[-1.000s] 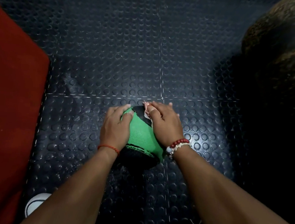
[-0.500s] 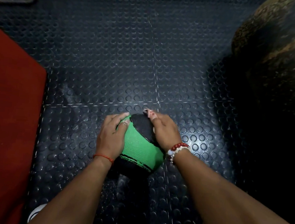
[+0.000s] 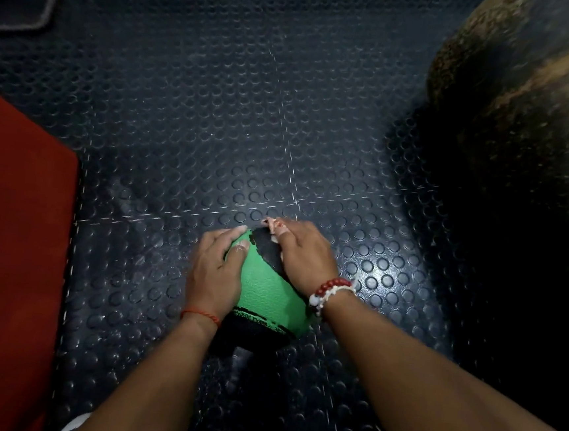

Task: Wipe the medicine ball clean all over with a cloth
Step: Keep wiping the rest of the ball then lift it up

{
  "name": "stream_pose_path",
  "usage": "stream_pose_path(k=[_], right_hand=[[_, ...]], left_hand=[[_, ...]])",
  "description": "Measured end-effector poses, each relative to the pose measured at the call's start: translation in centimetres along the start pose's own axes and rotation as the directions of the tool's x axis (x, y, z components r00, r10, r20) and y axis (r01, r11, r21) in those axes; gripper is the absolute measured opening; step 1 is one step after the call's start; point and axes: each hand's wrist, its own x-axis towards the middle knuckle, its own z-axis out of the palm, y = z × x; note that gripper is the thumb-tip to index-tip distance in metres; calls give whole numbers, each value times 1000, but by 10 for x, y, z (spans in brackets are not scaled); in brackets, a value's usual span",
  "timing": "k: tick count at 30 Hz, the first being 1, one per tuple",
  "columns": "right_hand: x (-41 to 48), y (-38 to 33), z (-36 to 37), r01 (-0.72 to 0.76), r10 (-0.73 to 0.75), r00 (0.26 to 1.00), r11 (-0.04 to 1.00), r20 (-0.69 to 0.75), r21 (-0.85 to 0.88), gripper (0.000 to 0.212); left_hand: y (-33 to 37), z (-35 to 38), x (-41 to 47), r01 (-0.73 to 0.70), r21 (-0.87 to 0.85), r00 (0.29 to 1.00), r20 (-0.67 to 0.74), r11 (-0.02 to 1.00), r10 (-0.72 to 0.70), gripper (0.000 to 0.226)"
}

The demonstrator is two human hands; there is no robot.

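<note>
Studded dark rubber floor (image 3: pixel 217 106) carries the green-and-black ball (image 3: pixel 266 289), low in the middle, beside a red mat (image 3: pixel 14 226). Left hand (image 3: pixel 214 274) lies flat on its left flank, fingers straight. Right hand (image 3: pixel 307 255) covers the far right side, thumb and forefinger pinching a pale cloth (image 3: pixel 274 224) against the ball's top.

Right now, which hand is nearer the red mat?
Left. The left hand is on the medicine ball, toward the red mat; the right hand holds the cloth on the opposite side.
</note>
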Motion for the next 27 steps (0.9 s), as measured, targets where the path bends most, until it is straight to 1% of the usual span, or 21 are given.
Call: stream_pose_path(k=[2, 3, 4, 6, 7, 9, 11, 13, 15, 18, 19, 20, 21, 23, 24, 25, 26, 27], right_hand=[[-8, 6, -3, -127, 130, 991, 987, -26, 103, 35], [-18, 7, 0, -148, 156, 986, 983, -64, 109, 39], [-32, 6, 4, -131, 140, 983, 988, -119, 79, 46], [-56, -5, 15, 12, -16, 981, 1000, -192, -23, 62], [-59, -12, 17, 83, -93, 978, 995, -185, -63, 66], [-49, -21, 15, 164, -178, 980, 977, -92, -140, 62], [-30, -21, 9, 210, -216, 976, 953, -6, -219, 51], [-11, -15, 0, 170, -165, 985, 967, 41, -188, 44], [-1, -8, -8, 65, -59, 996, 994, 62, -88, 42], [-9, -2, -12, -97, 97, 995, 994, 1, 48, 43], [-20, -1, -9, -144, 145, 989, 988, -27, 61, 47], [-34, -2, -6, -170, 172, 984, 985, -55, 37, 51], [-48, -7, -2, -153, 152, 985, 988, -81, -9, 56], [-64, -17, 5, 13, -22, 993, 997, -115, -79, 63], [-64, -21, 5, 103, -113, 988, 989, -101, -105, 63], [-58, -23, 4, 162, -172, 983, 978, -67, -133, 59], [-48, -23, 3, 191, -198, 980, 969, -28, -155, 55], [-37, -21, 0, 195, -197, 980, 967, 4, -164, 50]], left_hand=[[3, 3, 0, 17, 20, 1000, -9, 1000, -16, 32], [4, 4, 1, 30, 33, 1000, -12, 999, -29, 33], [4, 4, 2, 43, 45, 999, -11, 998, -42, 34], [4, 2, 4, 53, 65, 999, 1, 996, -53, 37], [4, 1, 5, 51, 62, 999, 13, 997, -52, 41], [4, 0, 4, 33, 42, 999, 29, 999, -34, 55], [5, -1, 2, 4, 51, 999, 38, 999, -6, 58], [7, 2, 1, -7, 60, 1000, 30, 998, 5, 56], [10, 6, 1, 1, 60, 1000, 13, 998, -2, 53], [14, 14, 2, 2, 122, 1000, 21, 993, -4, 44], [15, 14, 3, 5, 151, 999, 33, 988, -10, 42], [16, 14, 4, 10, 170, 999, 42, 985, -17, 41], [16, 13, 6, 13, 181, 998, 52, 983, -23, 41], [14, 11, 8, 10, 184, 997, 70, 983, -23, 42], [13, 10, 8, -2, 176, 997, 78, 984, -12, 47], [12, 8, 7, -15, 164, 996, 84, 986, 1, 52], [12, 7, 6, -18, 150, 996, 84, 988, 5, 54], [12, 7, 6, -17, 141, 997, 83, 990, 5, 50]])
